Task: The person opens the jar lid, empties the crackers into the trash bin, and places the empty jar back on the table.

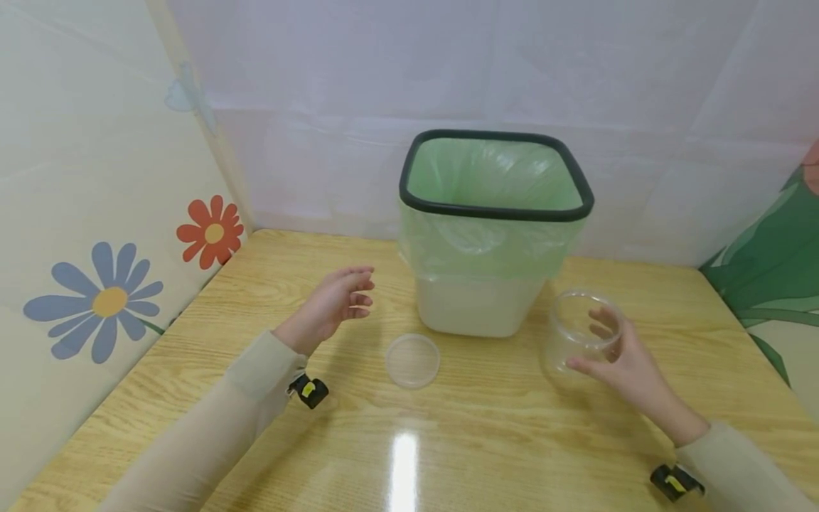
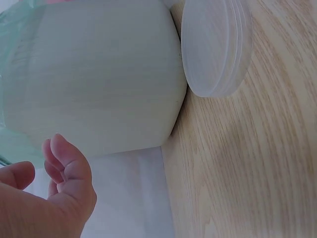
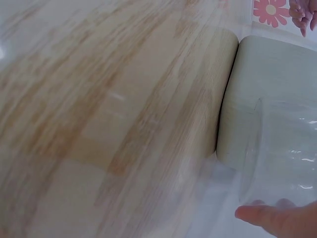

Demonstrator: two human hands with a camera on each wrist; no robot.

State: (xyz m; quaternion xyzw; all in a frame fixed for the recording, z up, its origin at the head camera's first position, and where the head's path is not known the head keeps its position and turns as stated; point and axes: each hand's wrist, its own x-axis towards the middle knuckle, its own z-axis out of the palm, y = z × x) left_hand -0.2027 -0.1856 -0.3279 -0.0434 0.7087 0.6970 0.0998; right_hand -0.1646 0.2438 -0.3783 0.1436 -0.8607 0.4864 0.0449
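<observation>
On the right, my right hand grips a clear round plastic jar, thumb on the near side and fingers round the far side. In the right wrist view the jar appears at the right edge, above the thumb. My left hand hovers over the table with loosely curved fingers and nothing in them. Between the hands, a clear round lid lies flat on the wood. The left wrist view shows this lid beside the bin's base, apart from the left hand.
A pale waste bin with a black rim and green liner stands at the table's back middle. The wooden table meets a white sheet behind. A flower-printed panel borders the left side.
</observation>
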